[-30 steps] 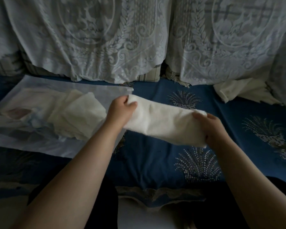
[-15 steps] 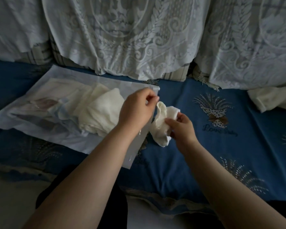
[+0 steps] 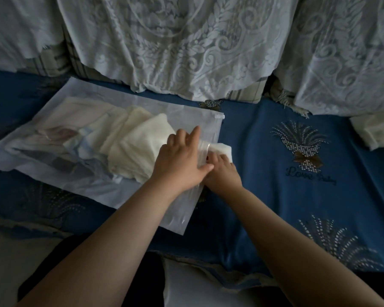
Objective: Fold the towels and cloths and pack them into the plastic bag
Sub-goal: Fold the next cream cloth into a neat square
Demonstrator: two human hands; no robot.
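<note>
A clear plastic bag (image 3: pixel 175 218) lies flat on the blue seat cover, its mouth facing right. Several folded white and pale cloths (image 3: pixel 133 149) show through it. My left hand (image 3: pixel 180 160) is at the bag's mouth and holds the top layer of plastic lifted between thumb and fingers. Just to its right, my right hand (image 3: pixel 222 173) grips a small folded white cloth (image 3: pixel 223 149) and has it partly inside the mouth. Only the cloth's right end shows beyond the plastic.
Another white cloth (image 3: pixel 375 131) lies at the far right of the blue patterned seat cover (image 3: pixel 275 196). White lace covers (image 3: pixel 186 52) hang over the backrest behind. A pale cushion edge (image 3: pixel 197 284) sits near my lap.
The long folded cloth was bunched small in my right hand. My left hand let go of it, took the bag's edge, and the cloth has moved left into the mouth.
</note>
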